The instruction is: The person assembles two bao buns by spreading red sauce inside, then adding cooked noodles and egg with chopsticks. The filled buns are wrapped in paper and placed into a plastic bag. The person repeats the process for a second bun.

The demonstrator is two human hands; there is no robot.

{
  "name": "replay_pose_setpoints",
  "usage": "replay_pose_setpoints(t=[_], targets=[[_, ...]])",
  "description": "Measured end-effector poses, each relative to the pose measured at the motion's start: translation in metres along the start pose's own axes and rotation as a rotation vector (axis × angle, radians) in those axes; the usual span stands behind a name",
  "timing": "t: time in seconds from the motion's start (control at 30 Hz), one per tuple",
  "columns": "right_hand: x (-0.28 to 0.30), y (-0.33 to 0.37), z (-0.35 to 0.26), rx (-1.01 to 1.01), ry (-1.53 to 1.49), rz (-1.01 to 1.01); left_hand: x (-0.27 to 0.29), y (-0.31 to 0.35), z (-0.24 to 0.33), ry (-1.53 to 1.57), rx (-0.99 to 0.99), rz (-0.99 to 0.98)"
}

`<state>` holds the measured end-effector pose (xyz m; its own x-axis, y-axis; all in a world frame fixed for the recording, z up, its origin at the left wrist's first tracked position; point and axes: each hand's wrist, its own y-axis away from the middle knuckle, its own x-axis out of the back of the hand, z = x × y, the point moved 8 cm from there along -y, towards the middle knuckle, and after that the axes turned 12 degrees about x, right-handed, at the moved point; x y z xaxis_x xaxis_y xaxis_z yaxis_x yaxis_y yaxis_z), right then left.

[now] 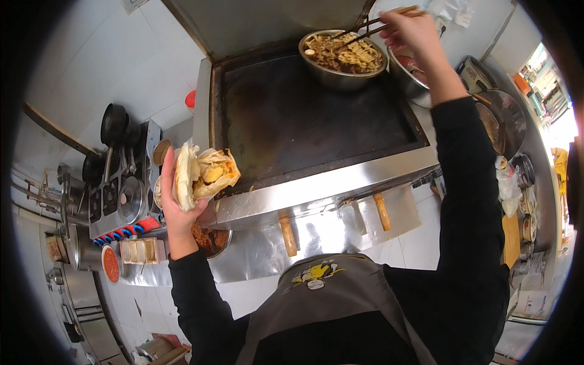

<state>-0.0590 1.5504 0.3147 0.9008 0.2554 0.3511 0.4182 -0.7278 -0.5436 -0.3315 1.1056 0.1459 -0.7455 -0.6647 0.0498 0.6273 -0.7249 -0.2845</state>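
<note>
My left hand [177, 213] is wrapped round a split flatbread [187, 176], held up left of the griddle. Its opening faces right and shows a yellow, egg-like piece [213, 174] among other filling. At the far right, my right hand [413, 35] grips a pair of chopsticks [371, 29]. Their tips reach into a steel bowl [340, 80] on the griddle's far edge. Shredded, pale yellow strips [356, 56] in brown sauce fill that bowl. Whether the tips pinch any food is too small to tell.
A dark flat griddle [304, 128] with a steel front ledge [340, 182] lies between my arms. Another steel bowl [413, 91] stands beneath my right forearm. Left are a stove [112, 201], a red sauce container [111, 264] and a bowl of reddish-brown food [210, 240]. Wooden handles [287, 234] jut below the ledge.
</note>
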Motion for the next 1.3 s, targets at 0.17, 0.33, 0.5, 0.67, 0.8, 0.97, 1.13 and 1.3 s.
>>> replay_pose_setpoints(t=[0.17, 0.33, 0.5, 0.67, 0.8, 0.97, 1.13, 1.3], targets=[[-0.038, -0.033, 0.031, 0.05, 0.234, -0.088, -0.006, 0.0, 0.006, -0.05, -0.012, 0.036], [-0.036, -0.059, 0.049, 0.045, 0.369, -0.019, -0.003, 0.009, 0.008, -0.079, 0.003, 0.102], [-0.038, -0.069, 0.056, 0.064, 0.415, -0.129, -0.002, 0.013, 0.007, -0.086, 0.018, 0.127], [-0.035, -0.062, 0.049, 0.098, 0.331, -0.128, -0.005, 0.011, 0.007, -0.107, 0.011, 0.117], [-0.037, -0.05, 0.046, 0.126, 0.327, -0.132, -0.006, 0.01, 0.005, -0.121, 0.024, 0.112], [-0.026, -0.043, 0.049, 0.108, 0.268, -0.079, -0.008, 0.009, 0.006, -0.112, 0.031, 0.097], [-0.027, -0.047, 0.069, 0.044, 0.125, -0.031, -0.01, 0.008, 0.006, -0.114, 0.048, 0.089], [-0.007, -0.069, 0.074, 0.056, -0.048, 0.045, -0.01, 0.009, 0.006, -0.114, 0.046, 0.092]])
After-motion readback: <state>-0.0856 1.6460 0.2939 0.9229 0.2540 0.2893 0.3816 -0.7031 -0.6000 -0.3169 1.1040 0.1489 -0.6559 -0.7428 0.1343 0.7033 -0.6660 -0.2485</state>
